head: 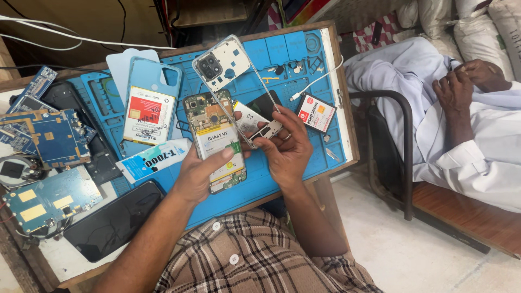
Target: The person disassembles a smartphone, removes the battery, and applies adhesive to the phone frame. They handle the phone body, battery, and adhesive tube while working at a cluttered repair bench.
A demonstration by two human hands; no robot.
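Note:
An opened phone body (214, 138) with a white battery and exposed circuit board lies over the blue work mat (260, 92). My left hand (198, 176) grips its lower part, thumb across the battery. My right hand (287, 149) holds the bottom end of a clear mid-frame (230, 70) with a camera block, tilted up from the phone toward the far side. A ring shows on a right-hand finger.
A light-blue phone case (149, 100) with a battery, a glue tube (154, 157), several circuit boards (46, 135), a black phone (116, 220) and a small battery (316, 112) surround the mat. Another person in white (461, 119) sits at the right beside a chair frame.

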